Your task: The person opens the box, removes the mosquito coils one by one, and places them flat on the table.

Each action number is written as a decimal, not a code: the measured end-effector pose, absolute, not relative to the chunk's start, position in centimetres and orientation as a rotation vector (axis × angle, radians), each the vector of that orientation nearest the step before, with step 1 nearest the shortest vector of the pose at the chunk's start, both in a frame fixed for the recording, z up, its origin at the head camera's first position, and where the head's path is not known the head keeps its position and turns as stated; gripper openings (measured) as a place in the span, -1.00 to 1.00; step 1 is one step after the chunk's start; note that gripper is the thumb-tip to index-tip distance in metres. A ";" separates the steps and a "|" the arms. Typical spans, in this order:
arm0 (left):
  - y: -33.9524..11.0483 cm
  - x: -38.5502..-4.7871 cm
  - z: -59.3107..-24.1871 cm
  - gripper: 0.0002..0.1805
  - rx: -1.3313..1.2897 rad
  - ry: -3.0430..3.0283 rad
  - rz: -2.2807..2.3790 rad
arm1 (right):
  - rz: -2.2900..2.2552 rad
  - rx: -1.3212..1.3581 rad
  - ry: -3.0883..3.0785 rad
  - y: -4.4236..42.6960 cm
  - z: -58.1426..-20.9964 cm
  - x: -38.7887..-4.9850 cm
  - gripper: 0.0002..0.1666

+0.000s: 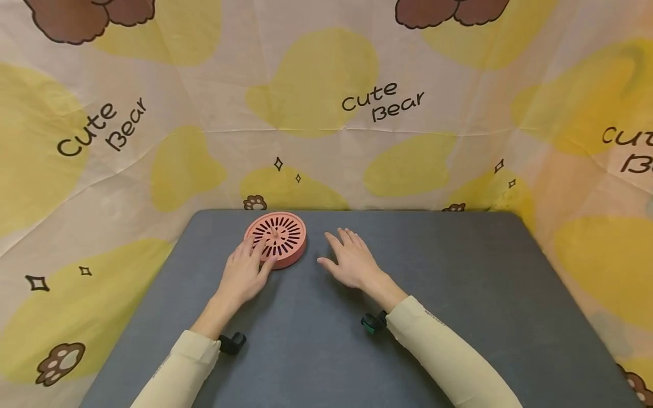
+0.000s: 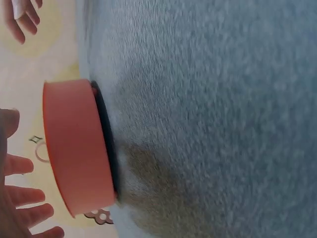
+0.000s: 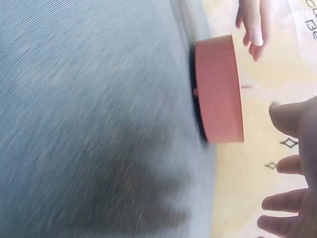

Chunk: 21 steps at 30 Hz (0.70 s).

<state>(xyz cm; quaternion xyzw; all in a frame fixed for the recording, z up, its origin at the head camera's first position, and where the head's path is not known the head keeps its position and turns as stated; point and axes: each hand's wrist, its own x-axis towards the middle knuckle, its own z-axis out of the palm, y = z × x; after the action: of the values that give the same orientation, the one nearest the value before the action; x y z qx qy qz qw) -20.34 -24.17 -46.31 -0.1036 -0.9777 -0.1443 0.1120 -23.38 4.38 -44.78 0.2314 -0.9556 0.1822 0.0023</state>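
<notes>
Two bare hands of ours are hovering over a grey-blue table [image 1: 316,351]. With our left hand [image 1: 244,273] we are reaching over the near left part of a round pink box [image 1: 288,238], whose top is showing a ring of dark slots and a small loop standing near its middle. Our left fingers are lying slightly apart, and the left wrist view is showing a gap between the thumb and the box. Our right hand [image 1: 354,263] is hanging near the box on its right side, apart from it, with the fingers parted and the thumb standing out. The box is sitting flat towards the far edge, left of the middle. We are wearing pale sleeves [image 1: 444,351], and behind the table a patterned cloth [image 1: 316,79] is displaying yellow patches and "Cute Bear" lettering.
</notes>
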 end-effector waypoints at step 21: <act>-26.2 -24.1 -47.1 -0.27 -0.027 -2.880 -0.827 | 1.201 0.732 -2.902 -1.7 -46.4 -27.7 -0.23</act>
<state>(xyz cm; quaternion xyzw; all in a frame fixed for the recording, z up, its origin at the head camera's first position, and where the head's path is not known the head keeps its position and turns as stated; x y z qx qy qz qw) -24.06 -26.20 -47.08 -0.0090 -0.9585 -0.2754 0.0726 -27.74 -1.73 -46.38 0.2268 -0.8991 0.3719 -0.0417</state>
